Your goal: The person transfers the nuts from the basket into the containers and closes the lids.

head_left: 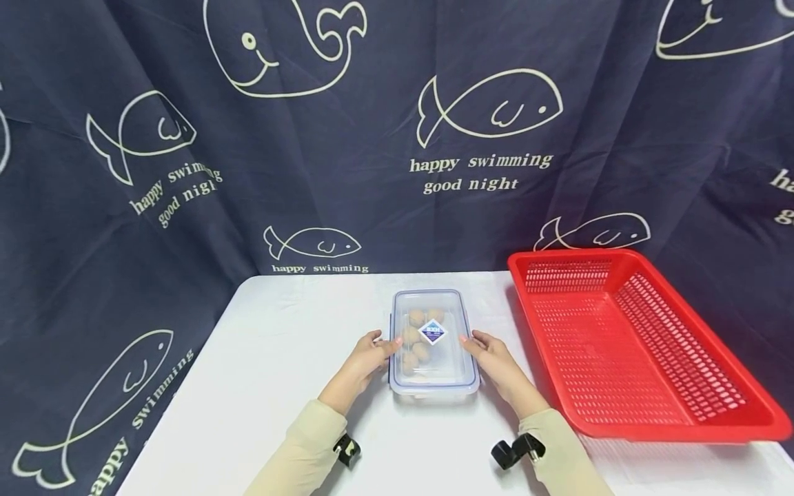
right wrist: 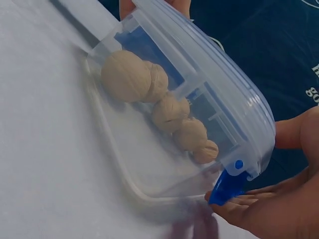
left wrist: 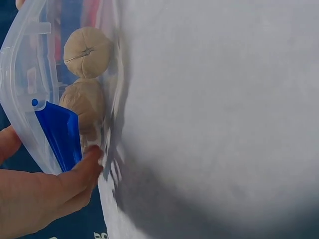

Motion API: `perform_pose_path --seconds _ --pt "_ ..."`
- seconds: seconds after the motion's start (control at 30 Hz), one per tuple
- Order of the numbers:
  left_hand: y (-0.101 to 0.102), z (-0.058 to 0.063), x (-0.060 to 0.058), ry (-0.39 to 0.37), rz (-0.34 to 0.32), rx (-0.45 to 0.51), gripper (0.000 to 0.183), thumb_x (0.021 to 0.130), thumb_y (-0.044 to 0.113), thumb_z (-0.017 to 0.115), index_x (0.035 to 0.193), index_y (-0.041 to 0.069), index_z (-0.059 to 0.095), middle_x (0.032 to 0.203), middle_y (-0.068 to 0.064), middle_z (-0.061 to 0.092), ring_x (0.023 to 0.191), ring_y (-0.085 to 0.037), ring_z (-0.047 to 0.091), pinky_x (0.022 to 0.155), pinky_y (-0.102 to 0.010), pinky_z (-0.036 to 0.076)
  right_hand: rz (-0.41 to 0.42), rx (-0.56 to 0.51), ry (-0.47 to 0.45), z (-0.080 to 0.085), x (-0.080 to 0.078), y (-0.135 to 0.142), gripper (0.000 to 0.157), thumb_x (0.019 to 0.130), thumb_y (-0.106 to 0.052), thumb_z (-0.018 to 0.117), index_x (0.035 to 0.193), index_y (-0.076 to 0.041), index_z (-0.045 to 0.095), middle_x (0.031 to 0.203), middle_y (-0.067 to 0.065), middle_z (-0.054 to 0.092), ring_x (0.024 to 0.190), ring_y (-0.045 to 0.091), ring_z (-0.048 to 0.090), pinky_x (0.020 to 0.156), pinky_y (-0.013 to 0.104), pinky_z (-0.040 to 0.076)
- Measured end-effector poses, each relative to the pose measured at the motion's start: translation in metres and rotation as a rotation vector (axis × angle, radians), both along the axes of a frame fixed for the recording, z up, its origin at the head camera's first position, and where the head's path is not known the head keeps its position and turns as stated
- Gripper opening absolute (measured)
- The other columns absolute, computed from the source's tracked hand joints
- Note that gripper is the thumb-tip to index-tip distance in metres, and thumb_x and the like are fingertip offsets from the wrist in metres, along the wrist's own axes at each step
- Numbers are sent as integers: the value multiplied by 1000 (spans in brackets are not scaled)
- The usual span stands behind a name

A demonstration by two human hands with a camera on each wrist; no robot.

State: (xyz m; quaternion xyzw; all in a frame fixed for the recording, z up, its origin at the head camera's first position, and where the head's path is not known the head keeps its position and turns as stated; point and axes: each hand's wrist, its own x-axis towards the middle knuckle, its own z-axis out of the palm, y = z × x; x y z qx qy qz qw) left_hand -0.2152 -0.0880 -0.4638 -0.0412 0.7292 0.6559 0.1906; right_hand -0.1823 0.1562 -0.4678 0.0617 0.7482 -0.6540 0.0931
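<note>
A clear plastic food storage box (head_left: 449, 368) with a blue-edged lid rests on the white table, with several walnuts (head_left: 411, 335) inside. On its left side, my left hand (head_left: 362, 359) grips it, thumb on the lid's edge and fingers along the wall. My right hand (head_left: 498, 362) holds the opposite side in the same way. In the left wrist view, a blue side latch (left wrist: 60, 132) angles away from the wall beside the fingers. The right wrist view shows another blue latch (right wrist: 228, 186) tilted outward, touching the right fingertips. A blue-and-white sticker (head_left: 433, 331) marks the lid.
To the right stands a large red plastic basket (head_left: 548, 358) with mesh walls, its near end at the table's edge. White cloth covers the table (head_left: 279, 337). Behind it hangs a dark blue curtain (head_left: 384, 200) with fish drawings.
</note>
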Motion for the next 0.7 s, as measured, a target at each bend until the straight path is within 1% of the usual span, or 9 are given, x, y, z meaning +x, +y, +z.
perform_pose_path --seconds 0.07,0.13,0.2,0.27,0.33,0.47,0.57,0.7 --pt "0 0 -1 -2 -5 8 81 93 22 63 145 -15 13 135 -33 46 120 -41 53 107 -49 40 -23 -2 2 2 1 -1 70 99 -22 54 142 20 18 144 39 28 136 47 30 114 50 27" --pt "1 1 -2 9 -3 -14 80 93 21 64 144 -16 15 133 -32 48 119 -40 53 107 -49 40 -49 8 4 4 1 -2 70 98 -22 55 142 20 19 143 39 32 133 47 35 112 50 32" --pt "2 2 -1 22 7 -48 79 93 21 64 144 -16 17 132 -31 49 120 -41 53 107 -50 40 -72 21 5 5 2 -2 71 98 -22 56 143 18 20 141 38 36 130 46 40 109 49 37" --pt "3 3 -1 51 20 -106 78 92 23 65 144 -15 20 133 -31 49 121 -42 51 107 -51 39 -96 45 15 5 2 -2 71 97 -21 58 143 18 21 138 38 40 126 46 45 104 48 43" --pt "4 4 0 88 35 -166 77 92 23 66 143 -15 24 132 -31 49 122 -43 50 107 -52 38 -115 78 35 5 2 -3 71 96 -20 59 143 17 21 134 38 44 122 45 49 100 47 47" --pt "6 4 2 182 45 -265 71 92 21 66 140 -17 29 128 -31 52 118 -43 52 104 -53 42 -141 161 87 5 2 -4 68 94 -17 60 142 17 25 128 37 49 118 44 52 97 47 49" --pt "8 6 4 258 51 -322 65 91 17 66 136 -18 36 119 -29 55 110 -41 57 97 -50 49 -157 212 115 6 1 -5 64 94 -15 62 140 17 30 125 35 52 115 43 54 97 48 49" --pt "12 8 4 352 64 -386 58 88 13 69 130 -18 44 107 -25 54 96 -34 59 85 -44 56 -184 253 157 7 1 -7 57 92 -12 63 136 16 38 121 33 55 112 41 57 97 47 49"
